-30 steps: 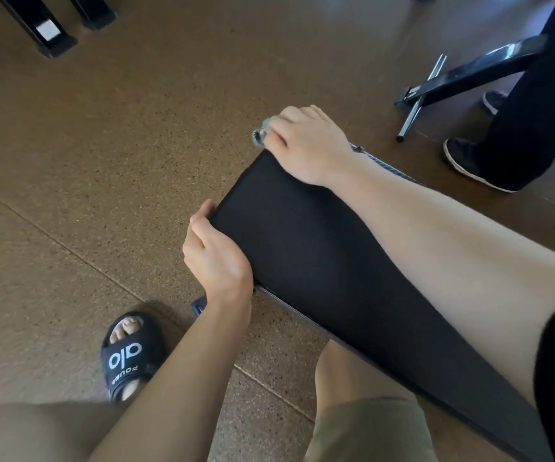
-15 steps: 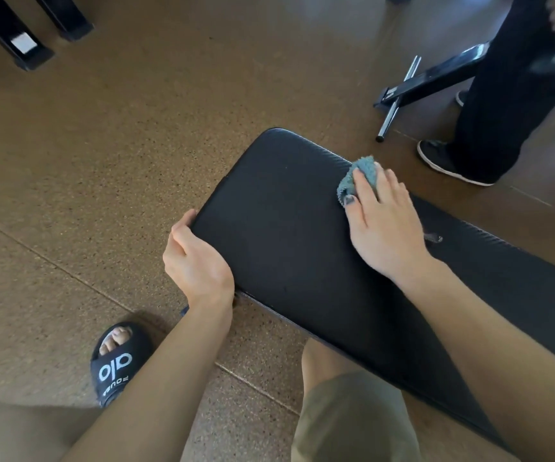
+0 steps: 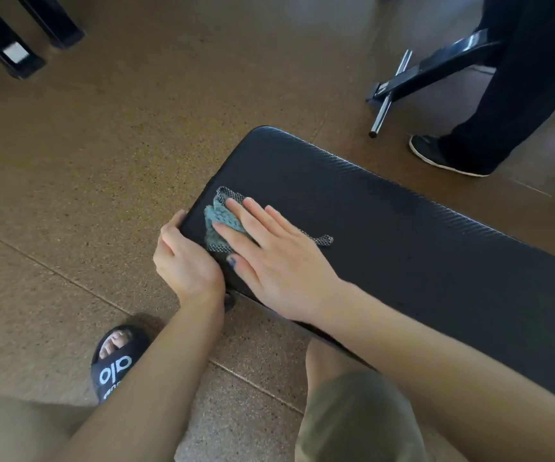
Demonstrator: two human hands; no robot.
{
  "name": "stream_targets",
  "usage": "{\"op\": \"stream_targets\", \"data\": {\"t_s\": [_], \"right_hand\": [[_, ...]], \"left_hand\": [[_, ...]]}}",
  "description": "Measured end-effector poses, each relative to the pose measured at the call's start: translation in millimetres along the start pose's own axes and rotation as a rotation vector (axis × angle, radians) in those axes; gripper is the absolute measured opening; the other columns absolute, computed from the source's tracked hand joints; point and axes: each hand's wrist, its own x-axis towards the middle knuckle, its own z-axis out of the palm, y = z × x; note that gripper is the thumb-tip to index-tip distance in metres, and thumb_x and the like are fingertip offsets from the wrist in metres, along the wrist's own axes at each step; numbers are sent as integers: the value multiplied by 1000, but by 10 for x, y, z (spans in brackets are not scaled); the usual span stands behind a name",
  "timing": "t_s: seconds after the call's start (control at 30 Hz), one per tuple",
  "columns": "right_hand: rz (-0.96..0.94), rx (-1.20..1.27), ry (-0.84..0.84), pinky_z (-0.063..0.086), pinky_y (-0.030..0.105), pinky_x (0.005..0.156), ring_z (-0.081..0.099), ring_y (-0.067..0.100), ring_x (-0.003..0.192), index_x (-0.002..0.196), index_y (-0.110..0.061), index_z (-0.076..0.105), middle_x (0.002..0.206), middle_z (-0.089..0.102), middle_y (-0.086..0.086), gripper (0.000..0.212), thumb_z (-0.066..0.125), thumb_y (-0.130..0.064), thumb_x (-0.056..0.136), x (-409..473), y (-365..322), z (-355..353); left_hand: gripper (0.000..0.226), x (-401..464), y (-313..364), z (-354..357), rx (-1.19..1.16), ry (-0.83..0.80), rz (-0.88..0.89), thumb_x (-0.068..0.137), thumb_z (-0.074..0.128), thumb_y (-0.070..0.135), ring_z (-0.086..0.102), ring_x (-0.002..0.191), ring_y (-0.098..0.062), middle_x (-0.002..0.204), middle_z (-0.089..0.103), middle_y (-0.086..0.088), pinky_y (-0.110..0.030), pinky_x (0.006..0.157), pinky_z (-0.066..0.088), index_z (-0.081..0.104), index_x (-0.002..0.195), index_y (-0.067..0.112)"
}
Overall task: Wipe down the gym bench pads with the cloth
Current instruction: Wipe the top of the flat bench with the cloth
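The right hand (image 3: 279,258) lay flat with straight fingers, pressing the blue-green cloth (image 3: 217,225) onto the black bench pad (image 3: 402,248) near its left end. The left hand (image 3: 186,261) curled its grip round the pad's near-left corner. A slippered foot (image 3: 116,361) stood on the brown floor (image 3: 102,161).

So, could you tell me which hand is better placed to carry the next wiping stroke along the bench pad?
The right hand, probably: it lies flat on the cloth on top of the bench pad, with unwiped pad stretching to its right. The left hand grips the pad's end edge, steadying it.
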Motion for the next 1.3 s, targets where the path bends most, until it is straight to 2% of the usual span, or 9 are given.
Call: {"op": "stream_targets", "data": {"t_s": [0.1,0.23,0.33,0.47,0.57,0.67,0.83,1.07,1.3], "right_hand": [[57,-74,-7,17,46,126,24,31,155,158,-19,37,167,28,12,55,26,-38,107,320,297,-87],[295,-63,-53,8,44,128,7,27,158,164,-22,20,172,9,8,54,21,-36,111,727,783,-280],[399,-15,-14,4,45,128,3,30,159,164,-20,19,172,5,9,56,22,-35,110,711,571,-199],[148,-37,3,15,49,126,19,35,155,158,-17,36,168,24,12,59,21,-39,105,467,133,-38],[91,-42,-32,11,46,127,16,28,157,160,-24,31,170,21,6,53,26,-38,109,469,366,-137],[260,-60,-30,8,45,127,13,25,158,162,-25,23,171,16,5,53,23,-36,110,464,894,-290],[623,1,86,15,44,126,33,28,148,158,-20,34,159,40,7,51,27,-33,109,-298,1323,-357],[887,27,75,1,41,129,4,25,159,164,-24,18,172,10,7,56,24,-35,109,-896,1212,-383],[477,3,33,2,47,128,0,33,158,164,-20,18,172,3,11,59,26,-36,108,264,563,-194]], "left_hand": [[51,-1,9,-8,2,-14,-21,91,32,38,68,110,-17,115,75,5,-42,101,55,80,108,30],[51,-17,22,0,24,-3,-39,94,31,37,67,109,-15,116,73,9,-43,101,55,79,109,32],[51,-5,3,11,73,-13,22,97,29,36,65,114,-16,121,72,8,-41,103,53,76,116,30],[44,-41,29,7,277,7,247,107,31,23,53,128,-24,139,61,-7,-25,103,35,59,140,12],[44,-69,80,9,398,-11,453,104,36,22,54,121,-30,138,56,-15,-34,96,37,52,142,6],[50,-171,123,77,522,-91,559,100,34,30,54,125,-25,143,56,-8,-38,107,36,52,143,12],[47,-292,78,144,700,-21,623,98,36,33,56,129,-25,140,63,-1,-41,117,30,60,136,17],[44,-298,69,185,741,0,653,96,41,30,58,127,-26,137,64,-3,-41,116,31,62,132,16],[47,-291,56,183,704,7,626,92,41,25,57,129,-24,138,64,0,-42,118,32,62,132,16]]}}
